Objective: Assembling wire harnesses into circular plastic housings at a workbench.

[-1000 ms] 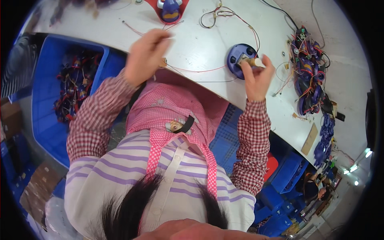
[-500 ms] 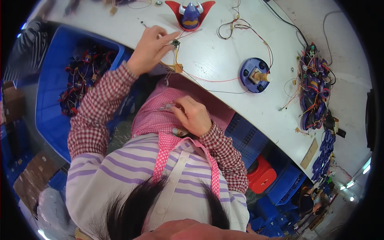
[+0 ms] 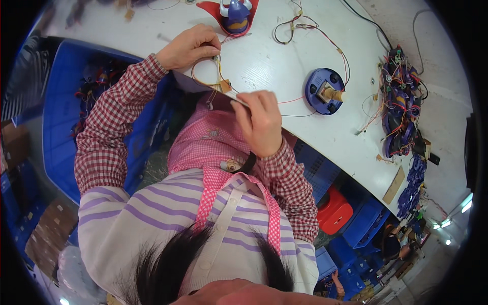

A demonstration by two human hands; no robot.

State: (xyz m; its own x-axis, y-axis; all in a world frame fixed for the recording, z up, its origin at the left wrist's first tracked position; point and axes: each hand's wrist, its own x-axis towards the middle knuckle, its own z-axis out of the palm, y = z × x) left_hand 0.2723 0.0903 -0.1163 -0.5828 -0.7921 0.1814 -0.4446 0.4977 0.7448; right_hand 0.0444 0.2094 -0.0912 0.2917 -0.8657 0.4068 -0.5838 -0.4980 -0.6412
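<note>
My left hand is above the table near its front edge, thumb and fingers pinched on a small circuit board, now mostly hidden by the fingertips. Thin wires loop down from it to a small tan tag at the edge. My right hand is closed just right of the tag, at the table edge. A thin greyish piece shows at its fingertips, too small to name. Red and black wires run from beside this hand to a round purple base. Behind my left hand stands a purple horned figure head with red wings.
A pile of wired purple parts lies along the table's right side. On the left, a blue bin holds similar parts. Beneath the table are a red stool and blue crates. A cable loop lies at the back.
My right hand has risen from my lap to the table edge. My left hand has closed its fingers at the circuit board and shifted slightly left.
</note>
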